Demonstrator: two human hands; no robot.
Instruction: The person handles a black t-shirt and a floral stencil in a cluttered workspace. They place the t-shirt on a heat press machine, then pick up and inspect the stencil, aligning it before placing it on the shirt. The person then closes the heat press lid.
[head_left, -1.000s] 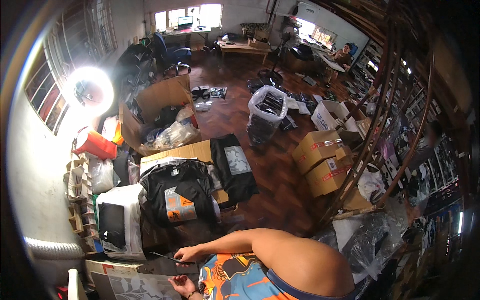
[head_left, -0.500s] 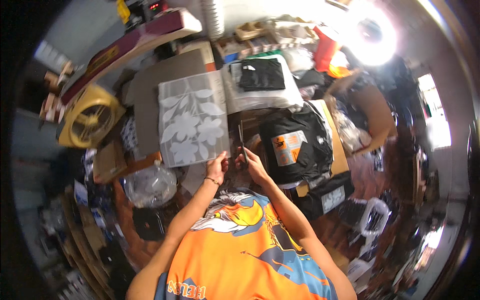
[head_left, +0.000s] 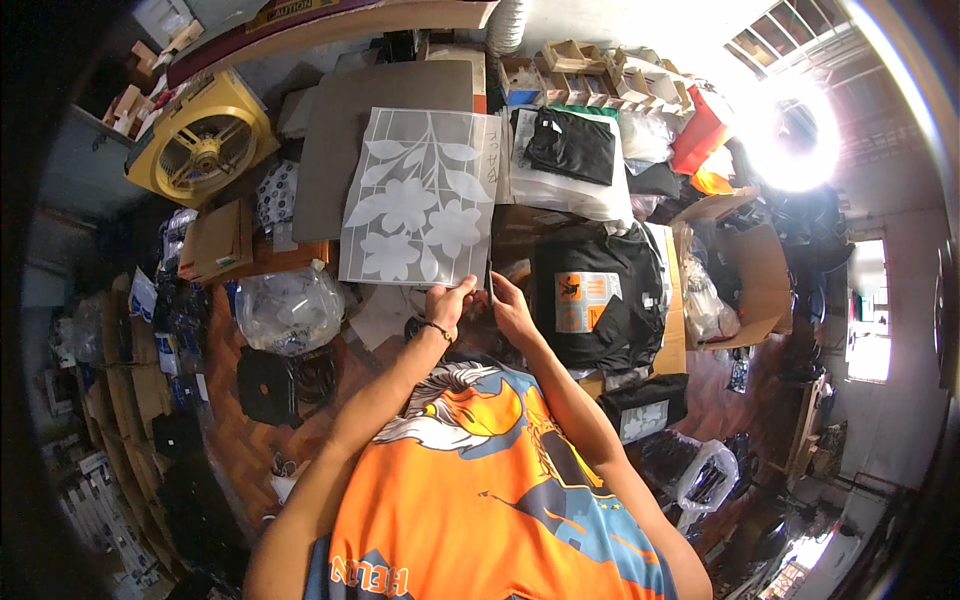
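A translucent sheet with a white flower-and-leaf print (head_left: pixel 415 200) lies over the grey flat platen of a press. My left hand (head_left: pixel 449 305) pinches its lower right corner, thumb on top. Close beside it, my right hand (head_left: pixel 513 311) grips dark scissors (head_left: pixel 490 285), held upright along the sheet's right edge. The blades are seen nearly edge-on, so I cannot tell how far apart they are. Handwritten marks run down the sheet's right margin.
Right of my hands lie black T-shirts (head_left: pixel 585 270) with an orange-and-white printed piece on top. Folded black cloth (head_left: pixel 570 145) sits on a white stack behind. A yellow fan (head_left: pixel 205 150), a clear plastic bag (head_left: pixel 290 310) and an open cardboard box (head_left: pixel 750 275) stand around.
My right hand has brought the scissors left to the sheet's right edge; before, they stood apart from it. My left hand keeps its hold on the corner. The whole view has shifted.
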